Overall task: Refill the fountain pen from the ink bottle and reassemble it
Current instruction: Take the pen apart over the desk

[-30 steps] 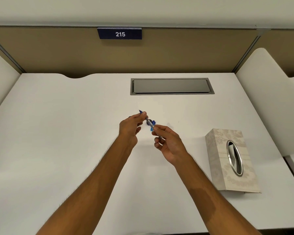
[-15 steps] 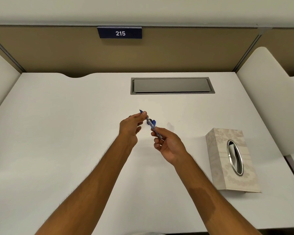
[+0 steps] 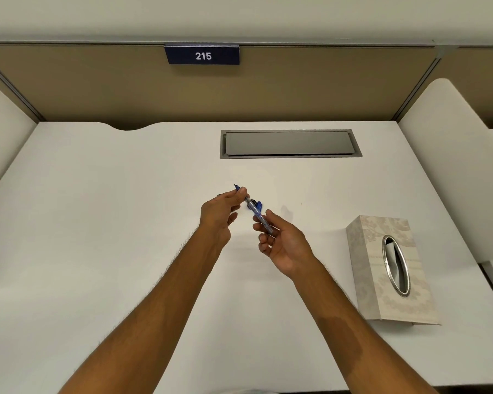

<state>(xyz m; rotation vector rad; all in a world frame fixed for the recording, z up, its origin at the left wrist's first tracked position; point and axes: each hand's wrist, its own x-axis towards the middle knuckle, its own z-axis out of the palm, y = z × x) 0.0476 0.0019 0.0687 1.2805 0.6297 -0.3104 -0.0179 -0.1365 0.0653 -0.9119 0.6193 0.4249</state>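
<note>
Little has shifted: the right hand (image 3: 285,245) has slid slightly back along the pen (image 3: 255,214). The desk (image 3: 97,223) lies beneath both hands, and a tissue box (image 3: 382,280) stands well right of the right hand. The left hand (image 3: 218,211) pinches the nib end and the right hand pinches the clear barrel, hands near but apart. The pen is judged light, stiff, slick and brittle: grip the barrel, not the nib.
</note>
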